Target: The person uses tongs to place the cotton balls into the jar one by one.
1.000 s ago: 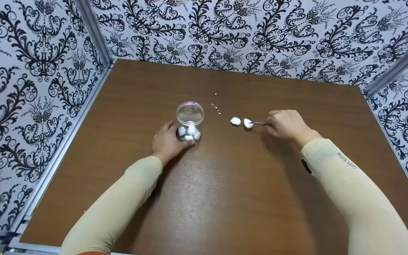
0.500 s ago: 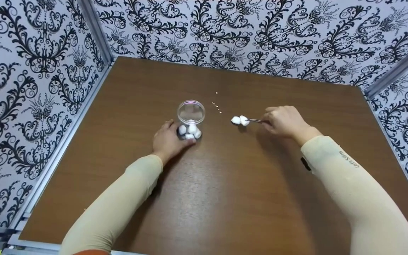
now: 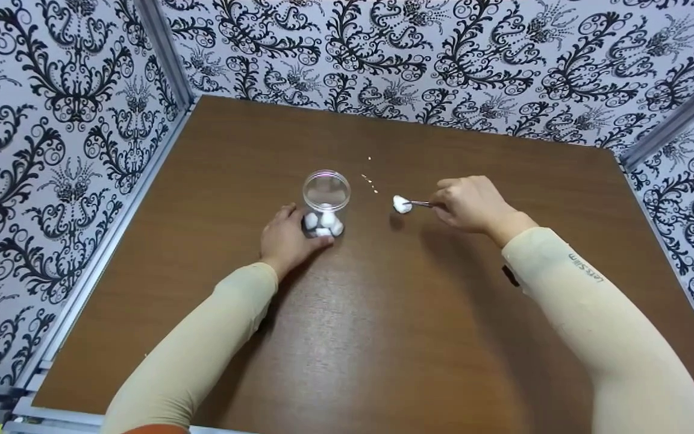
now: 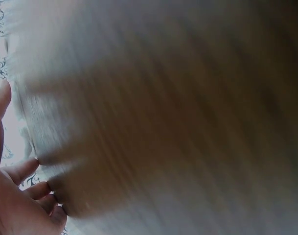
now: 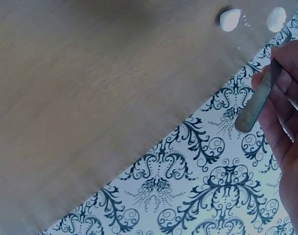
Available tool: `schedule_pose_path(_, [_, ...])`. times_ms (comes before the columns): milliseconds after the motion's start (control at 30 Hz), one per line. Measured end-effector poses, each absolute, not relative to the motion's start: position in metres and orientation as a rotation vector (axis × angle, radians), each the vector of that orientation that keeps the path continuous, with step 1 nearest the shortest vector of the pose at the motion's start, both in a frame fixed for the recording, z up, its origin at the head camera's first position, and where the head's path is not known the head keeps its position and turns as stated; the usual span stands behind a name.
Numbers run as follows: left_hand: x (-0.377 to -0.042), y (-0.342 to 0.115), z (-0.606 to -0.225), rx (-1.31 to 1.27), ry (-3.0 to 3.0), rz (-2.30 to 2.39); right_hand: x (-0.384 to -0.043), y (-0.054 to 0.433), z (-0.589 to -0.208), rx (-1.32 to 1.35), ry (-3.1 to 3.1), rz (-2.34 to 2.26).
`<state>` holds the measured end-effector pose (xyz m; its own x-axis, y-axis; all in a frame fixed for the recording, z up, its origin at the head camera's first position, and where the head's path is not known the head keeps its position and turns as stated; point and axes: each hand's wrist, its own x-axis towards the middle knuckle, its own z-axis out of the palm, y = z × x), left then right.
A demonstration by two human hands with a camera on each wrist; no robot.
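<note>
In the head view, my left hand (image 3: 290, 236) holds a clear jar (image 3: 326, 208) around its lower part, fingers on the far side and thumb at the near side. Several white cotton balls (image 3: 328, 220) show through the jar's wall. My right hand (image 3: 470, 202) pinches metal tweezers (image 5: 259, 100), their tips gripping a cotton ball (image 5: 276, 19). Below it on the table lies another cotton ball (image 5: 230, 20); the held one overlaps it in the head view. The left wrist view shows my left fingers (image 4: 24, 171) blurred against the table.
The brown wooden table (image 3: 323, 337) has a few small white crumbs (image 3: 369, 181) between the jar and the tweezers. Patterned black-and-white walls (image 3: 383, 60) rise at the back and sides, joined by grey metal posts (image 3: 163, 48).
My right hand has moved left with the tweezers, carrying the cotton ball from beside the other one to over it. The left hand and the jar have stayed in place.
</note>
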<state>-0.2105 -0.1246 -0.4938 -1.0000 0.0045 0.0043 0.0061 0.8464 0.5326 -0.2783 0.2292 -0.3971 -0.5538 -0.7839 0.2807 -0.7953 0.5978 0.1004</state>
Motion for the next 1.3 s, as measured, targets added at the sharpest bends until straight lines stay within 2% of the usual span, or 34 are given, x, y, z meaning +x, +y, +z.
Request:
schedule_pose_path(467, [-0.211,-0.126,-0.495,0.012,-3.015,-0.862,-0.283,0.205,-0.375,1.328,-2.486,0.059])
schedule_pose_path(900, [-0.210,-0.126,-0.495,0.013,-3.014,-0.873,-0.286,0.152,-0.336,1.418,-2.401,0.053])
schedule_pose_path(1300, [-0.213,-0.124,-0.497,0.029,-3.011,-0.873,-0.285,0.115,-0.342,1.516,-2.373,0.087])
